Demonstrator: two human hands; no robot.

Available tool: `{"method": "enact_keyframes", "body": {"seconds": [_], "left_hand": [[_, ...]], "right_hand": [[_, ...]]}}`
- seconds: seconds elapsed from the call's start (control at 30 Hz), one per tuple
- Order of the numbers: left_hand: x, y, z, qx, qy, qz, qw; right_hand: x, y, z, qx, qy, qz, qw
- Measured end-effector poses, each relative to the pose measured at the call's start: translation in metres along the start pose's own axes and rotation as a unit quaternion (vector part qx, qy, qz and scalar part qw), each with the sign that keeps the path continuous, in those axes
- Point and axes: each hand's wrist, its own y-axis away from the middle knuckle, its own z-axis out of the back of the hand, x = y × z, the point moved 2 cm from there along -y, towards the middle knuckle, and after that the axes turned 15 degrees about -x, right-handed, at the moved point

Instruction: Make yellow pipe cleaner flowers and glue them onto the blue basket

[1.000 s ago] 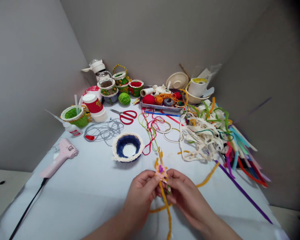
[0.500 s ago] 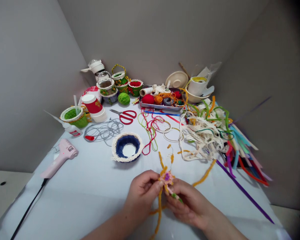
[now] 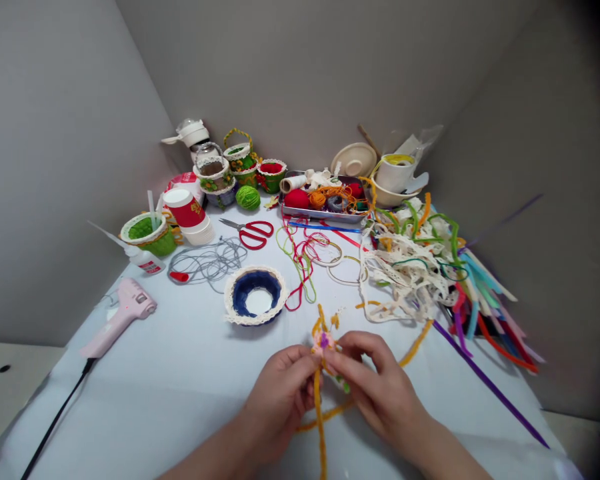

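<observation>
A small pink flower with a purple centre (image 3: 324,341) is held up at the front middle of the table. My left hand (image 3: 283,390) is closed on its left side, thumb and fingers pinching at its lower edge. From the right, my right hand (image 3: 383,393) pinches the flower with thumb and index finger. A mustard-yellow fuzzy pipe cleaner (image 3: 320,427) hangs down from the flower between my hands, and short yellow ends stick up above it. Below the flower a bit of green (image 3: 347,387) shows, partly hidden by my fingers. Another yellow strand (image 3: 416,345) lies behind my right hand.
Beyond my hands sits a dark blue bowl with a lace rim (image 3: 233,300). Red-handled scissors (image 3: 255,235), a pink glue gun (image 3: 123,317) and tangled grey cord (image 3: 213,260) lie leftward. Lace (image 3: 405,273) and pipe cleaners (image 3: 495,307) heap at the right.
The flower and both hands have shifted slightly left. My right hand has moved up from below the flower, its thumb and index finger now at the flower's right edge.
</observation>
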Motion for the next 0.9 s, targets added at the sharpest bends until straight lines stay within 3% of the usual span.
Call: {"method": "enact_keyframes", "body": {"seconds": [0.17, 0.43, 0.57, 0.67, 0.73, 0.83, 0.9], "left_hand": [[0.001, -0.001, 0.000, -0.003, -0.016, 0.011, 1.000], [0.004, 0.003, 0.001, 0.003, -0.028, -0.007, 1.000], [0.005, 0.001, 0.002, 0.016, -0.020, -0.042, 0.999], [0.004, -0.003, 0.003, 0.014, -0.024, -0.076, 0.997], [0.003, -0.005, 0.004, 0.016, -0.031, -0.089, 0.995], [0.004, -0.007, 0.006, 0.022, -0.039, -0.096, 0.994], [0.004, -0.008, 0.007, 0.015, -0.028, -0.101, 0.994]], "right_hand": [[0.006, -0.004, 0.002, 0.028, 0.004, 0.072, 0.997], [0.009, 0.004, 0.000, -0.001, 0.006, 0.071, 0.997], [0.012, 0.002, 0.001, -0.018, -0.037, 0.008, 0.999], [0.010, 0.001, 0.001, -0.033, -0.095, -0.134, 0.986], [0.003, 0.003, -0.002, -0.026, -0.148, -0.289, 0.945], [-0.006, 0.011, -0.011, 0.013, -0.253, -0.520, 0.816], [-0.008, 0.014, -0.017, 0.057, -0.299, -0.579, 0.757]]}}
